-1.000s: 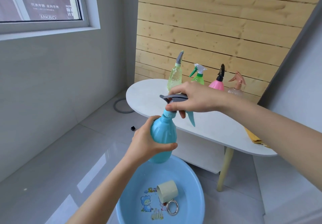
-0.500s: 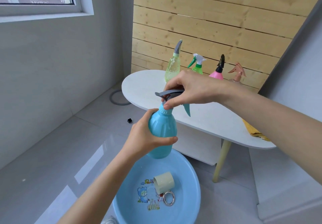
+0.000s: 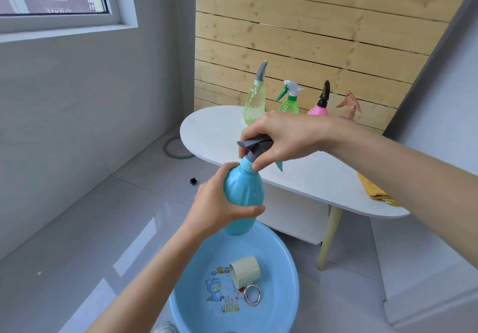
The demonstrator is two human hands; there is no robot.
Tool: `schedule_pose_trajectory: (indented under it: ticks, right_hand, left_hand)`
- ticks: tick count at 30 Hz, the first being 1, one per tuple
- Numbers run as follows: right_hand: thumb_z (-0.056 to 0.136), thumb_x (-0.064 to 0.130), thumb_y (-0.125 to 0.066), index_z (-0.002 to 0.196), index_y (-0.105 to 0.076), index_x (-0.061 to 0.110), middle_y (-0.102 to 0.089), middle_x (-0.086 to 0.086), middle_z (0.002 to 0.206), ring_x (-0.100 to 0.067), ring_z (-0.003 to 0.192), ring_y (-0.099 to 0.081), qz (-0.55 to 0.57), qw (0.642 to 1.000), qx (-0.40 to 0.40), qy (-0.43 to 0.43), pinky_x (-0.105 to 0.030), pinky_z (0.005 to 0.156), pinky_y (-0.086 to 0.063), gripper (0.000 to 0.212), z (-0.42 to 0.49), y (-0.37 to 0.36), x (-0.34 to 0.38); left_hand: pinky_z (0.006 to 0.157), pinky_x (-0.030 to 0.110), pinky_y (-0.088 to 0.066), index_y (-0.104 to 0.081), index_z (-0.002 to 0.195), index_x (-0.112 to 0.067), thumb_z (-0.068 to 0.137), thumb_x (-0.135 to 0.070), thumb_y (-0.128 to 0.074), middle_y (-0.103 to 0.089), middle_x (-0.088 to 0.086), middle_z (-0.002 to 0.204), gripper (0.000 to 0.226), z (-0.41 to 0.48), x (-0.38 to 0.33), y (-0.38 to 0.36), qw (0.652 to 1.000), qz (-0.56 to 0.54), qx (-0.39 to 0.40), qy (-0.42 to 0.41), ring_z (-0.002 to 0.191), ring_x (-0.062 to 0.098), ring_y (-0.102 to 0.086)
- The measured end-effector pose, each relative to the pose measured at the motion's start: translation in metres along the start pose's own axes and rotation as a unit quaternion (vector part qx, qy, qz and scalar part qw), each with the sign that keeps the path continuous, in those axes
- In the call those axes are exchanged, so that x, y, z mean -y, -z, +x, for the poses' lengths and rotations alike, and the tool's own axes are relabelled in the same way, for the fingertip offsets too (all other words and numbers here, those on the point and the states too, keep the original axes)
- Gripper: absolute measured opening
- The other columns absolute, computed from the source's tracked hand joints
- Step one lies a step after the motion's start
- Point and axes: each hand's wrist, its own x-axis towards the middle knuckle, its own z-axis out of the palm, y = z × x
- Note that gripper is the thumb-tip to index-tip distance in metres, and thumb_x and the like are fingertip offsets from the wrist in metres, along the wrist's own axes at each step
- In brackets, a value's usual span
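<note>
Centrally, head view: blue spray bottle [image 3: 243, 198] held upright in mid-air, directly above the light blue basin [image 3: 280, 278] on the floor and in front of the near edge of the white desk [image 3: 214, 130], touching neither. Left hand [image 3: 219, 208] wrapped round the belly of the bottle, thumb across the front, fingers behind. Right hand [image 3: 284, 138] curled over the grey spray head [image 3: 254, 146], thumb and fingertips pinching at the ribbed collar between head and neck; trigger tip pointing down past the palm.

Judged to be a twisting of the head on its thread; direction of turning not discernible. Contents hidden by the opaque wall, so weight uncertain: likely light if empty, bottom-heavy if filled. Thin moulded plastic, probably yielding a little under a squeeze and slippery when wet. Best gripped round the widest part of the body with one hand, and at the collar with the other; nozzle and trigger thinner, probably easier to bend or snap.

Inside the basin, a pale yellow cup [image 3: 245, 270] lying on its side, with a metal ring [image 3: 253, 298] at its lower end. Along the back of the desk, a row of further sprayers, all upright and apart from both hands: yellow-green bottle [image 3: 254, 102], green bottle [image 3: 289, 103], pink bottle [image 3: 318, 110], peach spray head [image 3: 349, 105]. Yellow cloth [image 3: 375, 190] near the right end of the desk.
</note>
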Motion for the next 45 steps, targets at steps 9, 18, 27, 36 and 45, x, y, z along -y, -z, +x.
schedule_pose_trajectory:
  ticks: [9, 18, 27, 36, 45]
  right_hand:
    - [0.083, 0.015, -0.072, 0.101, -0.067, 0.020, -0.060, 0.020, 0.083, 0.002, 0.083, -0.055, -0.038, 0.999, -0.003, 0.030, -0.019, 0.071, -0.045, 0.020, -0.003, 0.004, 0.003]
    - [0.084, 0.014, -0.069, 0.101, -0.066, 0.015, -0.054, 0.025, 0.074, 0.013, 0.071, -0.048, -0.055, 0.998, -0.011, 0.039, -0.006, 0.060, -0.036, 0.016, -0.003, 0.006, 0.003]
    - [0.086, 0.039, -0.065, 0.098, -0.056, 0.013, -0.058, 0.000, 0.091, -0.009, 0.075, -0.047, -0.102, 0.994, -0.023, -0.012, -0.027, 0.063, -0.039, 0.030, 0.000, -0.006, 0.000]
    - [0.081, 0.075, -0.037, 0.141, -0.041, 0.025, -0.066, 0.003, 0.116, -0.016, 0.104, -0.065, 0.145, 0.969, 0.052, -0.195, -0.033, 0.087, -0.055, 0.078, -0.011, 0.018, -0.003]
    - [0.087, -0.015, -0.056, 0.141, -0.044, 0.017, -0.056, -0.001, 0.135, -0.008, 0.123, -0.055, 0.400, 0.916, -0.023, 0.025, -0.021, 0.096, -0.048, 0.064, -0.015, -0.034, -0.031]
  left_hand:
    - [0.077, 0.026, -0.051, -0.044, 0.110, -0.053, 0.054, -0.043, -0.088, -0.060, -0.018, 0.099, 0.072, 0.001, -0.004, 0.003, 1.000, 0.001, 0.008, -0.014, 0.099, 0.007, -0.056]
    - [0.074, 0.025, -0.048, -0.044, 0.114, -0.048, 0.053, -0.044, -0.087, -0.058, -0.019, 0.096, 0.075, 0.003, -0.011, 0.005, 1.000, 0.012, -0.011, -0.015, 0.097, 0.008, -0.055]
    - [0.078, 0.034, -0.052, -0.045, 0.118, -0.046, 0.052, -0.047, -0.085, -0.058, -0.014, 0.100, 0.077, 0.002, -0.009, -0.004, 0.999, 0.024, -0.022, -0.013, 0.099, 0.013, -0.054]
    - [0.076, 0.029, -0.051, -0.047, 0.112, -0.050, 0.052, -0.045, -0.087, -0.061, -0.015, 0.101, 0.072, 0.001, 0.002, -0.008, 1.000, -0.024, 0.000, 0.006, 0.099, 0.009, -0.057]
    - [0.081, 0.038, -0.055, -0.051, 0.109, -0.048, 0.042, -0.056, -0.080, -0.066, -0.017, 0.096, 0.073, 0.006, -0.002, 0.004, 0.998, -0.050, 0.027, -0.002, 0.091, 0.004, -0.063]
